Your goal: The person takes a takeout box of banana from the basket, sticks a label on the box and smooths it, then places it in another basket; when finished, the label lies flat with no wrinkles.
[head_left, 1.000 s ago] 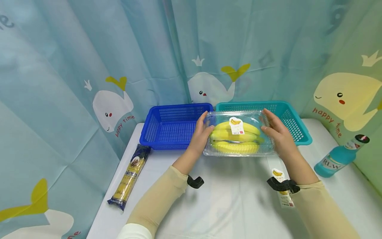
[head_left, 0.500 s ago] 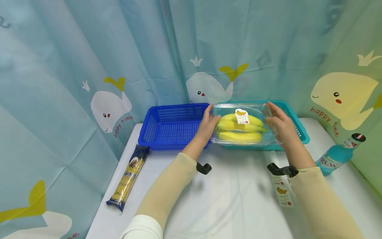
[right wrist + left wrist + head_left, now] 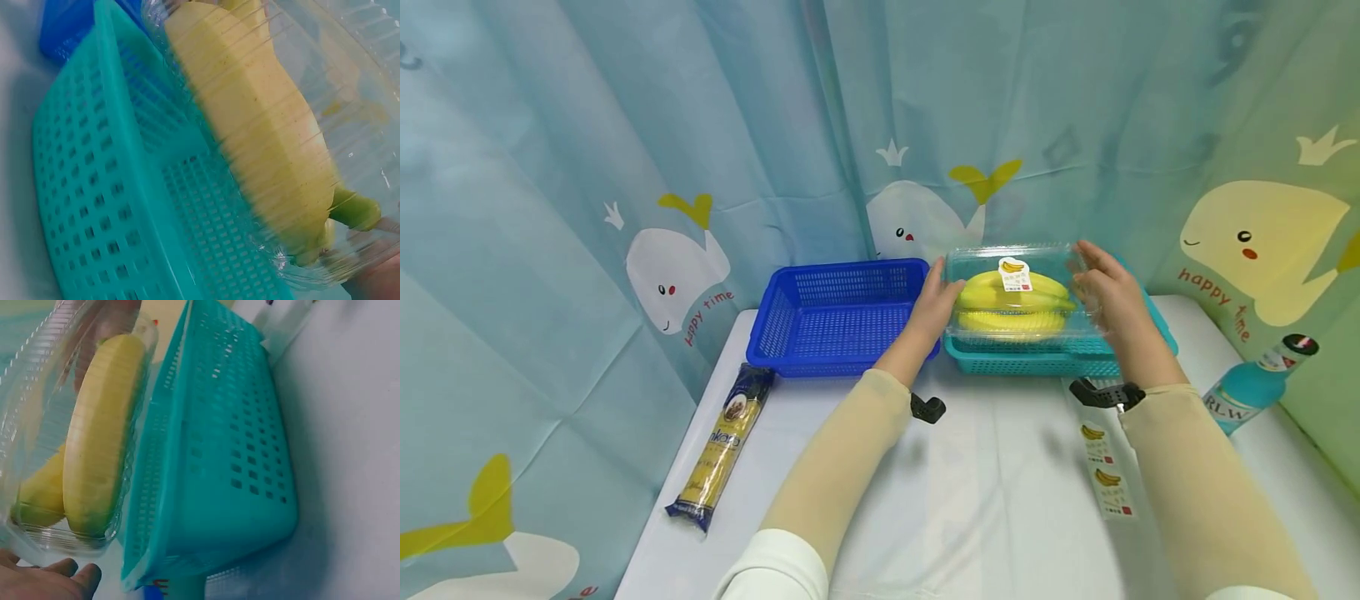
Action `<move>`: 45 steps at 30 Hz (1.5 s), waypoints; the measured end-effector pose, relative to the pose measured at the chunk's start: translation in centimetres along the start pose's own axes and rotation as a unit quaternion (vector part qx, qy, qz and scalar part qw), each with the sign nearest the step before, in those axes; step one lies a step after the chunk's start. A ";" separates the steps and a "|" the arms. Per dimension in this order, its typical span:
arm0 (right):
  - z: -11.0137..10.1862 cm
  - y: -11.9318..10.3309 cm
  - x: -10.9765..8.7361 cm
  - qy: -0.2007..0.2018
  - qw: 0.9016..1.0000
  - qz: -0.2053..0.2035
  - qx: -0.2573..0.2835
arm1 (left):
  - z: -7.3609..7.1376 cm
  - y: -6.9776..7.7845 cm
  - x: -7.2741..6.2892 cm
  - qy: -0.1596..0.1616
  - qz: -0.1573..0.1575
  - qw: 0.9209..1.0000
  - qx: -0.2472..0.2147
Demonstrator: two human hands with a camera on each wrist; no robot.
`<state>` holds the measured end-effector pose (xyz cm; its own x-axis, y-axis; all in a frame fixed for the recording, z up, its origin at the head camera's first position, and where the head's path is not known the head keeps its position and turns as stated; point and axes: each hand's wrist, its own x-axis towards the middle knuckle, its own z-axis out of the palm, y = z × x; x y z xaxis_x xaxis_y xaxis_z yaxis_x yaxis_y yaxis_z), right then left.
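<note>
Both hands hold a clear plastic clamshell box (image 3: 1022,323) by its short ends, above the teal basket (image 3: 1037,360). Inside it lie yellow bananas (image 3: 1015,300), and a white banana sticker (image 3: 1016,275) is on the lid. My left hand (image 3: 934,302) grips the left end, with the thumb toward the lid. At the right end my right hand (image 3: 1108,296) grips it the same way. The left wrist view shows the box (image 3: 44,412) tilted over the basket's rim (image 3: 178,425). From the right wrist, the basket's mesh floor (image 3: 212,212) shows below the box.
Left of the teal basket stands a blue basket (image 3: 842,329). A spaghetti packet (image 3: 722,446) lies at the table's left edge. At the right stands a turquoise bottle (image 3: 1247,387). A strip of banana stickers (image 3: 1103,471) lies near the right forearm. A whale-print curtain (image 3: 820,125) hangs behind.
Both hands have carried the banana box away from the body and slightly right, from in front of the baskets to over the teal basket. The sticker strip shows more fully.
</note>
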<state>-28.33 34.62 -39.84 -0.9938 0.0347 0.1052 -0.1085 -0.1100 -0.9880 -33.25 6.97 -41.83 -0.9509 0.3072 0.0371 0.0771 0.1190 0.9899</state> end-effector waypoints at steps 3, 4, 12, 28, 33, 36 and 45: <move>-0.6 0.3 0.6 0.003 1.000 0.004 0.004 | 0.3 -0.1 0.0 -0.012 -0.012 1.000 0.010; -0.8 0.4 0.8 0.004 1.000 0.006 0.008 | 0.5 -0.2 0.0 -0.015 -0.016 1.000 0.013; -2.6 1.5 2.1 0.007 1.000 0.027 0.001 | 1.7 -0.7 0.2 -0.024 -0.045 0.997 0.057; -4.3 4.3 3.4 0.013 0.984 0.103 -0.146 | 4.4 -0.7 0.5 0.009 -0.129 0.984 0.123; -4.7 5.1 3.6 0.021 0.975 0.123 -0.182 | 5.3 -0.1 0.4 0.020 -0.150 0.978 0.143; -4.9 5.3 3.7 0.025 0.972 0.131 -0.196 | 5.5 0.0 0.3 0.015 -0.159 0.975 0.157; -5.0 5.5 3.6 0.031 0.966 0.140 -0.213 | 5.8 -0.2 0.5 -0.010 -0.175 0.974 0.144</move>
<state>-32.41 39.07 -45.49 -0.9781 0.1237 -0.1673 0.1972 0.2948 -0.9350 -32.03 12.53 -42.83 -0.9283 0.2176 -0.3015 -0.1679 0.4782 0.8620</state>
